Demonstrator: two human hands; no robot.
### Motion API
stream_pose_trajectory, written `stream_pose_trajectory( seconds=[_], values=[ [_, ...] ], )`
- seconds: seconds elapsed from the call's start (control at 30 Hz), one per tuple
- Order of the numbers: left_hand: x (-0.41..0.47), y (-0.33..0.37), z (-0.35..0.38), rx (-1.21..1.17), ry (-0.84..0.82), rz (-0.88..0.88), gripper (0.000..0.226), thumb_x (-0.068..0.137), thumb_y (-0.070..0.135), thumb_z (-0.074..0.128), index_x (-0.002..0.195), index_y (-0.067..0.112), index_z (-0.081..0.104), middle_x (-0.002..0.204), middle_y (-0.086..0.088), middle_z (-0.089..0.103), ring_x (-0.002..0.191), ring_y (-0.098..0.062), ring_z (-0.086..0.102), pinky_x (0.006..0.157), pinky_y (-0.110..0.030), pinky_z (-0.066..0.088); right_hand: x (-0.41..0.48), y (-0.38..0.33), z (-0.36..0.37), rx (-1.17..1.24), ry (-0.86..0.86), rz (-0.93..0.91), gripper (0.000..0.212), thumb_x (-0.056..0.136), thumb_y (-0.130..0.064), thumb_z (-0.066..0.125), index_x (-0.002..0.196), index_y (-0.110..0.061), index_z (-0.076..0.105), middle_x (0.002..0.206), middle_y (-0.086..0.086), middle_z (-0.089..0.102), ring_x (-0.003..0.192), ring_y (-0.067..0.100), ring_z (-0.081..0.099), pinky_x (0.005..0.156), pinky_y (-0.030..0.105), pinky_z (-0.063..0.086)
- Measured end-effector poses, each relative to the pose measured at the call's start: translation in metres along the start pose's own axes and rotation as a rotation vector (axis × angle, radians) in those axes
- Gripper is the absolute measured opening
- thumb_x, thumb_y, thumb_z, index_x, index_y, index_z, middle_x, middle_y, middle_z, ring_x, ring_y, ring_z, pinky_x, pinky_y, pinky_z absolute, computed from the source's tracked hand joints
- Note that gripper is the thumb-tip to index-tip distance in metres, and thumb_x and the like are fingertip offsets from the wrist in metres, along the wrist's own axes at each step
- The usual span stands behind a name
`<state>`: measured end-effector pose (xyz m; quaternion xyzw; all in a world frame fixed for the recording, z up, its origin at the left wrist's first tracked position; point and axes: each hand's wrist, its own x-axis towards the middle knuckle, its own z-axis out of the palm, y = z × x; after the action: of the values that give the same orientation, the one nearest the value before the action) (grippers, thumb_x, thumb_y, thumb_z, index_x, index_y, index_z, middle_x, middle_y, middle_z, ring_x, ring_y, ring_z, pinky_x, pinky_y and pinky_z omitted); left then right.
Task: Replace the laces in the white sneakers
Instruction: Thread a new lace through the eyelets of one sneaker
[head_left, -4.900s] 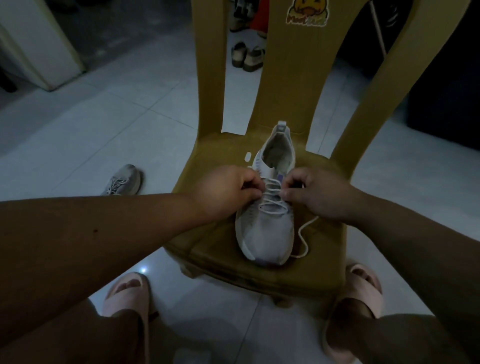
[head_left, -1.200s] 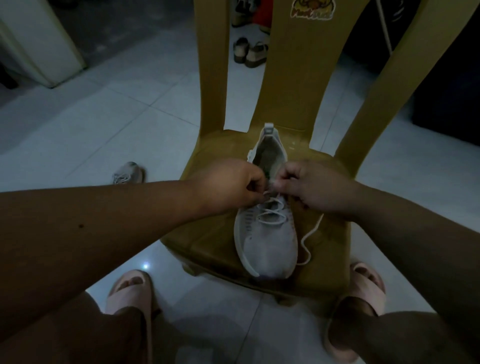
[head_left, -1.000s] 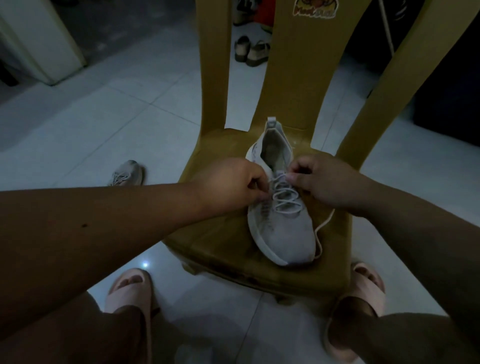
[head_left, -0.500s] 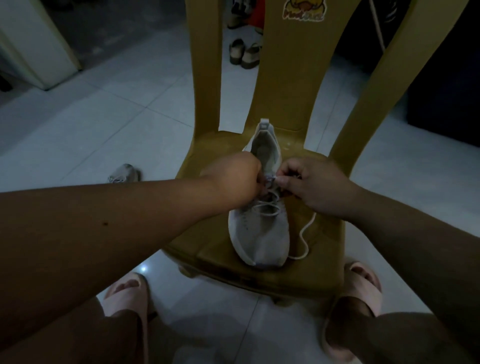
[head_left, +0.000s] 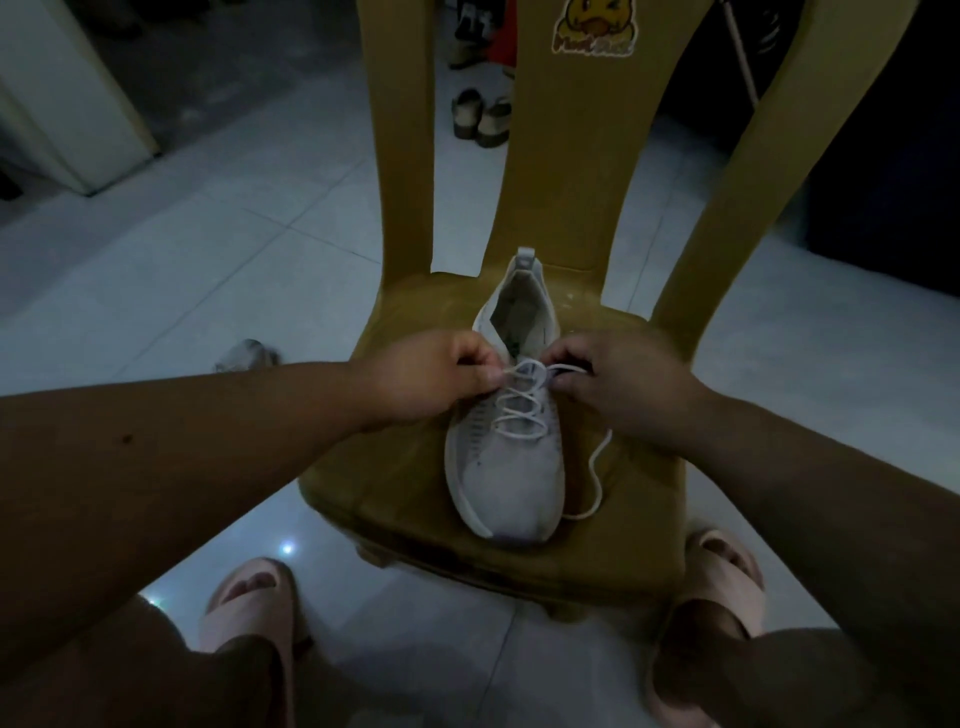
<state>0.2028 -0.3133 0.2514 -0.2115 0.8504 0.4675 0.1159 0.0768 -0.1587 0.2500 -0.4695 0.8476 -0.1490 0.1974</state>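
A white sneaker lies on the seat of a yellow plastic chair, toe toward me, heel at the chair's back. A white lace crosses its upper in several rows. My left hand pinches the lace at the top left eyelets. My right hand pinches the lace at the top right. A loose lace end trails from under my right hand down the seat beside the shoe's toe.
The second sneaker lies on the tiled floor left of the chair, half hidden by my left forearm. My feet in pink slippers stand on either side of the chair front. Sandals sit beyond the chair; a white cabinet stands far left.
My hands have drawn a little apart at the top eyelets, so the lace now shows stretched between them. The sneaker has shifted slightly on the seat.
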Motion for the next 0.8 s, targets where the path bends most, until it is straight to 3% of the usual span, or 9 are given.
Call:
stream_pose_trajectory(
  seconds=[0.07, 0.17, 0.33, 0.47, 0.57, 0.7, 0.77, 0.8],
  values=[
    [0.0, 0.002, 0.002, 0.199, 0.026, 0.056, 0.004, 0.088, 0.034, 0.062, 0.091, 0.031, 0.061, 0.082, 0.014, 0.061, 0.075, -0.001, 0.056, 0.062, -0.017, 0.042, 0.001, 0.0, 0.001, -0.003, 0.009, 0.001, 0.021, 0.095, -0.029, 0.055, 0.114, -0.032, 0.063, 0.088, -0.018, 0.053, 0.071, -0.008, 0.044, 0.057, 0.013, 0.031],
    [0.002, 0.007, 0.005, 0.292, 0.11, 0.105, 0.005, 0.092, 0.033, 0.058, 0.088, 0.03, 0.06, 0.078, 0.015, 0.057, 0.071, -0.001, 0.053, 0.059, -0.014, 0.039, 0.002, 0.0, 0.002, -0.015, 0.013, 0.0, 0.019, 0.094, -0.03, 0.055, 0.111, -0.031, 0.063, 0.084, -0.019, 0.051, 0.07, -0.009, 0.043, 0.056, 0.014, 0.029],
    [-0.003, 0.009, 0.0, 0.044, 0.119, 0.142, 0.014, 0.092, 0.029, 0.056, 0.08, 0.033, 0.06, 0.08, 0.013, 0.062, 0.074, -0.001, 0.058, 0.063, -0.016, 0.046, 0.001, 0.001, 0.0, -0.017, 0.0, 0.007, 0.017, 0.094, -0.03, 0.055, 0.108, -0.028, 0.065, 0.093, -0.012, 0.059, 0.072, -0.004, 0.047, 0.057, 0.014, 0.032],
    [-0.001, 0.007, -0.005, 0.074, 0.187, 0.143, 0.016, 0.095, 0.027, 0.053, 0.084, 0.031, 0.064, 0.077, 0.012, 0.064, 0.065, 0.004, 0.059, 0.054, -0.006, 0.043, 0.002, -0.003, -0.003, 0.0, -0.012, -0.008, 0.02, 0.096, -0.032, 0.052, 0.112, -0.032, 0.064, 0.083, -0.021, 0.051, 0.071, -0.007, 0.044, 0.057, 0.014, 0.031],
    [0.004, 0.014, -0.013, -0.087, 0.304, 0.126, 0.022, 0.098, 0.021, 0.046, 0.085, 0.031, 0.061, 0.076, 0.007, 0.063, 0.049, 0.002, 0.051, 0.045, -0.011, 0.041, 0.003, -0.007, -0.007, 0.003, 0.051, 0.001, 0.017, 0.096, -0.032, 0.052, 0.103, -0.027, 0.067, 0.079, -0.016, 0.054, 0.069, -0.002, 0.048, 0.057, 0.017, 0.035],
    [0.004, 0.022, -0.036, -0.368, 0.399, 0.091, 0.025, 0.1, 0.018, 0.042, 0.094, 0.027, 0.064, 0.079, 0.003, 0.063, 0.047, -0.005, 0.042, 0.043, -0.019, 0.036, 0.002, -0.004, -0.012, 0.051, 0.114, 0.064, 0.014, 0.095, -0.031, 0.054, 0.095, -0.025, 0.067, 0.075, -0.017, 0.054, 0.068, 0.0, 0.051, 0.057, 0.019, 0.038],
    [0.001, 0.023, -0.05, -0.373, 0.412, 0.085, 0.023, 0.099, 0.021, 0.043, 0.093, 0.027, 0.065, 0.079, 0.003, 0.063, 0.049, -0.007, 0.041, 0.043, -0.02, 0.033, 0.002, -0.002, -0.014, 0.025, 0.091, 0.075, 0.016, 0.094, -0.033, 0.056, 0.101, -0.025, 0.068, 0.079, -0.015, 0.054, 0.07, -0.001, 0.049, 0.058, 0.016, 0.037],
    [0.0, 0.022, -0.056, -0.267, 0.414, 0.081, 0.02, 0.098, 0.025, 0.046, 0.092, 0.028, 0.065, 0.079, 0.005, 0.063, 0.051, -0.008, 0.044, 0.044, -0.02, 0.034, 0.001, -0.002, -0.014, -0.004, 0.069, 0.076, 0.018, 0.093, -0.034, 0.057, 0.104, -0.025, 0.069, 0.081, -0.014, 0.054, 0.069, -0.001, 0.048, 0.058, 0.015, 0.036]
  ],
)
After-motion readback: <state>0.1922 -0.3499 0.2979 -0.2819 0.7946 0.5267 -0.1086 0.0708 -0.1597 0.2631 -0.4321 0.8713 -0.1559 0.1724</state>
